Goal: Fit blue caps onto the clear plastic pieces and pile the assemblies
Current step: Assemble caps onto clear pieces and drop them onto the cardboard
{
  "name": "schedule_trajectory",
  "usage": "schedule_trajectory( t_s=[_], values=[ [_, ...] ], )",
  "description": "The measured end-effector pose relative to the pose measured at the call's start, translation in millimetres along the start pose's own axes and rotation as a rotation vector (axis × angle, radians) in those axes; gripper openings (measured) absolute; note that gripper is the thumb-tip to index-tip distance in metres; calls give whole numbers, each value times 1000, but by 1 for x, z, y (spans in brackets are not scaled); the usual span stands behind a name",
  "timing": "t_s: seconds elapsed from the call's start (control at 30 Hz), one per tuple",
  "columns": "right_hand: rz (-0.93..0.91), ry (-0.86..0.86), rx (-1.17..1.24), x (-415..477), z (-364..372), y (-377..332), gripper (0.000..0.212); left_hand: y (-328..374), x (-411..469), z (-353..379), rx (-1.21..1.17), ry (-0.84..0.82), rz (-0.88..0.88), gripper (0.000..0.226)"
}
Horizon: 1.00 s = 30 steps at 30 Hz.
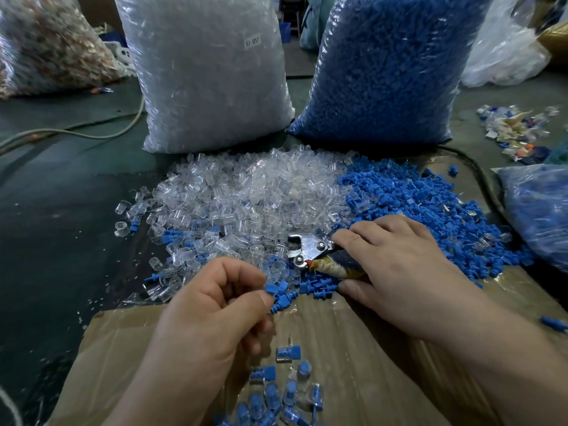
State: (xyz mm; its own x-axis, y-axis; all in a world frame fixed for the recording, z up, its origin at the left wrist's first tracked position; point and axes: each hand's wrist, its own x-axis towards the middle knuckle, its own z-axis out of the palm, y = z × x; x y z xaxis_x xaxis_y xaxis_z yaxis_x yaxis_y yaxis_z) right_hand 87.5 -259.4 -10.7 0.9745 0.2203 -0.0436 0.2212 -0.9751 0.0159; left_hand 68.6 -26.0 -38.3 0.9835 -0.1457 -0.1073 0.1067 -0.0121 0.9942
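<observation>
A heap of clear plastic pieces (246, 192) lies in the middle, with a heap of blue caps (430, 204) to its right. My left hand (221, 305) pinches a blue cap (271, 288) between thumb and forefinger, near the front edge of the clear heap. My right hand (396, 265) holds the wrapped handles of metal pliers (310, 247), whose jaws point left over the clear pieces. Several finished assemblies (276, 392), clear with blue caps, lie piled on the cardboard (353, 348) below my left hand.
Two big bags stand behind the heaps: one of clear pieces (209, 72), one of blue caps (390, 66). Another blue bag (541, 210) lies at the right. A cable (76, 130) crosses the dark floor at the left. Mixed scraps (516, 130) lie at the far right.
</observation>
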Motion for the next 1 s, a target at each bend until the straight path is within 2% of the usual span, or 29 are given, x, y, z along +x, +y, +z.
schedule_trajectory(
  t_s=[0.1,0.23,0.37,0.43,0.5,0.6,0.7,1.0],
  values=[
    [2,51,-10,1,1,-2,54,0,1,0,-61,0,-26,13],
    [42,127,17,1,-2,-3,60,-3,3,-3,-44,0,-8,23],
    [26,372,166,-6,-9,-4,59,0,1,-4,-68,16,-22,24],
    [-26,431,183,-12,-11,-8,57,4,-1,-1,-84,25,-13,17],
    [-93,425,188,-18,-11,-13,55,6,-3,0,-106,48,29,13],
    [-185,393,215,-25,-13,-19,52,7,-6,0,-102,74,104,28],
    [-248,371,189,-29,-13,-22,53,4,-5,-1,-105,73,142,21],
    [-244,257,262,-32,-14,-21,55,-5,-2,-4,-91,71,178,22]
  ],
)
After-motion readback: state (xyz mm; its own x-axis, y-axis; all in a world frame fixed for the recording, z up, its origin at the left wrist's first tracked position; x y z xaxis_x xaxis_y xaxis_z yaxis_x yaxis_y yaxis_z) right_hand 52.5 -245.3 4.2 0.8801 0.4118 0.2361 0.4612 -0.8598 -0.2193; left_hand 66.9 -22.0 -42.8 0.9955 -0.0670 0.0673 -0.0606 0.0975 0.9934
